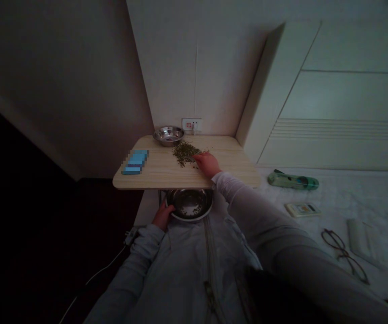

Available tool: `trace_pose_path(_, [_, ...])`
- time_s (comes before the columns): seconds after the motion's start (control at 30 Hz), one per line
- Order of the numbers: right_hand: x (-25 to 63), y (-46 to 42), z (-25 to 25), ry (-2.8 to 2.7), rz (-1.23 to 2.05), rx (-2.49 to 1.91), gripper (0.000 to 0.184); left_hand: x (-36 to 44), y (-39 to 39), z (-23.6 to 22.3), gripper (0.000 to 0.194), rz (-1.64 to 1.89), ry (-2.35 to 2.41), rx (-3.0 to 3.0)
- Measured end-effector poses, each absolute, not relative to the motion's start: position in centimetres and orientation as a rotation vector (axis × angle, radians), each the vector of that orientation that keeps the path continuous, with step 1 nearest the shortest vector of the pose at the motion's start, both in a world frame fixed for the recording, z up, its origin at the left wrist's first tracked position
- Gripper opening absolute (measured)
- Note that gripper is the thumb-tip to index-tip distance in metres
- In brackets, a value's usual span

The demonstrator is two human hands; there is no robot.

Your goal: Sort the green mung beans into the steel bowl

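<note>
A loose pile of small green grains, like mung beans (184, 152), lies spread on the light wooden tabletop (160, 173). My right hand (207, 164) is at the pile's right edge, fingers drawn together; what they hold, if anything, is too small and dark to make out. Below the table's front edge, my left hand (163, 217) grips the left rim of a metal bowl (189, 198) close to my body. Some of the same grains lie in the bottom of this bowl. At the back left of the tabletop stands a second, shallower metal bowl (168, 135).
A blue pixelated item (136, 162) lies on the tabletop's left. A wall socket (191, 124) with a plug is behind the table. On the white bed to the right lie a green bottle (293, 180), a phone-like device (302, 209) and glasses (344, 253). A white cable (103, 269) hangs at left.
</note>
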State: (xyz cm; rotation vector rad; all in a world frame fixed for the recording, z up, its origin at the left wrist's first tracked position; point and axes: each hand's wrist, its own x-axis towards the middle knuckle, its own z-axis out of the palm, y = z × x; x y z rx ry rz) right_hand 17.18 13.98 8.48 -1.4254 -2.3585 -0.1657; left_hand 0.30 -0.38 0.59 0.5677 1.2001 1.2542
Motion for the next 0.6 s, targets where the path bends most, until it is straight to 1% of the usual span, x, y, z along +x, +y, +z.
trace_pose_path(0.17, [15.9, 14.3, 8.3, -2.388, -0.153, -1.496, 0.034, 0.3, -0.3, 0.3, 0.051, 1.243, 1.195, 0.587])
trace_pose_path(0.6, [16.0, 13.1, 8.4, -2.503, -0.184, -1.379, 0.033, 0.2, -0.3, 0.2, 0.053, 1.258, 1.203, 0.574])
